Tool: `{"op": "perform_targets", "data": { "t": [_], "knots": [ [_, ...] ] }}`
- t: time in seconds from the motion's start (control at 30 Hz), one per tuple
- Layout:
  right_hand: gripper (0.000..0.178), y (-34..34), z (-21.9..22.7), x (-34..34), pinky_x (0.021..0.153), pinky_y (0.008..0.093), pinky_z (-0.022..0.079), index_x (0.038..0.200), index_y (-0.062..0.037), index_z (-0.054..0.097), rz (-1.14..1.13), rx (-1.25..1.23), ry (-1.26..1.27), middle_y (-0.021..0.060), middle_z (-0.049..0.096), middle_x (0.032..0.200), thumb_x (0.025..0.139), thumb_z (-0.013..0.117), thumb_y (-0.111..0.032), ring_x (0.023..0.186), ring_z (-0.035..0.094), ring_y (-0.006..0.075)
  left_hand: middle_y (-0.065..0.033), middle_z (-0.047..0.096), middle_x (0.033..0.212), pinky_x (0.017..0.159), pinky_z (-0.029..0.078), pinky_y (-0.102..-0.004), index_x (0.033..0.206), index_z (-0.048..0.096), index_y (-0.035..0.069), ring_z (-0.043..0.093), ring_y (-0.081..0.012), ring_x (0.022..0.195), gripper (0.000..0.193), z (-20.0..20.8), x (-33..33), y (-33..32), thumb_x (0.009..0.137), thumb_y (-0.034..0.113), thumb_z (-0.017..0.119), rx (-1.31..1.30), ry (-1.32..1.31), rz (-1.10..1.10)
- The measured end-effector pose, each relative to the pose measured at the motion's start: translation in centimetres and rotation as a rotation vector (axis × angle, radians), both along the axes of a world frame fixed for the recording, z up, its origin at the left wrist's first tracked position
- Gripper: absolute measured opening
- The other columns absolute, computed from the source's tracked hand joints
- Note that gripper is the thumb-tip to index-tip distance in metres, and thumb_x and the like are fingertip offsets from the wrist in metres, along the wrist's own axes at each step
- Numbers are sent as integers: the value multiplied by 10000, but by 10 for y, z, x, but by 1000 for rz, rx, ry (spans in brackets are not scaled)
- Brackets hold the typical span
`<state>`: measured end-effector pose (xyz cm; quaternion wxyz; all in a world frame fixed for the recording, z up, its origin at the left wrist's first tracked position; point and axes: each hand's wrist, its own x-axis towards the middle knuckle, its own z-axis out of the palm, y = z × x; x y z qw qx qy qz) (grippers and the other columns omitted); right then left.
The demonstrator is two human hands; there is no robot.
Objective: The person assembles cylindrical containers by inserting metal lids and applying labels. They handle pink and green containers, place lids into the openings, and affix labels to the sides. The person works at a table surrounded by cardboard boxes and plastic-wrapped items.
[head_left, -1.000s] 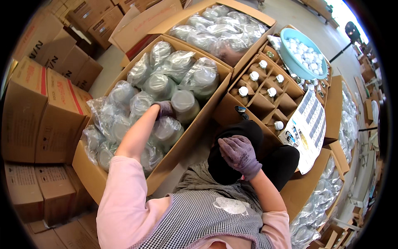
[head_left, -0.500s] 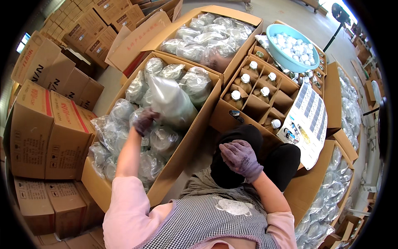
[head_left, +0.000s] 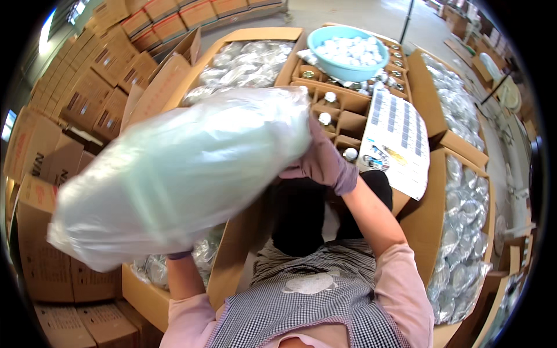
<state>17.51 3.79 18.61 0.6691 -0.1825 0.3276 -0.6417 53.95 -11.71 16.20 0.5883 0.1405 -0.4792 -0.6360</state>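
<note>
A large clear plastic bag (head_left: 185, 168) with pale-green, glassy contents is raised in front of me, tilted up toward the right. Its exact contents are blurred. My right hand (head_left: 328, 159), in a purple-grey glove, is closed around the bag's right end. Under the bag's lower edge only the wrist and glove cuff of my left hand (head_left: 180, 255) show; its fingers are hidden. Below stands an open carton (head_left: 235, 261) of plastic-wrapped glassware, largely covered by the bag. Beyond my right hand is a divided carton (head_left: 353, 123) with white-capped bottles (head_left: 326, 119).
A printed sheet (head_left: 397, 139) lies over the divided carton's right side. Behind it, a light-blue basin (head_left: 316, 62) holds many white caps. Open cartons of wrapped glassware stand on the right (head_left: 420, 232) and at the far left (head_left: 293, 49). Stacked boxes (head_left: 43, 226) line the left.
The bag has come up out of the near left carton toward me. My right hand has left my knee and taken hold of its right end. The left hand has gone behind the bag.
</note>
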Motion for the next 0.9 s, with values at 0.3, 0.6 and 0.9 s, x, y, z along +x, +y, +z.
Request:
{"op": "perform_targets", "data": {
  "t": [0.3,0.6,0.9],
  "knots": [
    [570,114,108,-155,991,289,471,1321,5,606,-514,-169,815,100,675,1195,956,636,-432,1027,652,156,-54,578,1322,1028,423,-343,1429,490,24,490,-157,1189,491,-67,-207,94,1017,284,554,-343,-414,-638],
    [874,166,48,-85,1082,408,422,1339,3,550,-618,-37,1512,248,525,1361,606,925,-293,1264,532,349,-165,643,1214,944,517,-372,1272,598,11,636,-254,1093,484,31,-256,130,796,-17,680,-89,-456,-234],
    [1191,253,-63,17,1194,491,252,1541,102,113,-468,24,1176,303,241,1573,698,862,-281,1475,261,403,-321,418,1430,1073,423,-502,1510,168,-128,478,-476,1283,1307,-49,-186,201,612,434,934,-767,-791,-442]
  ]
}}
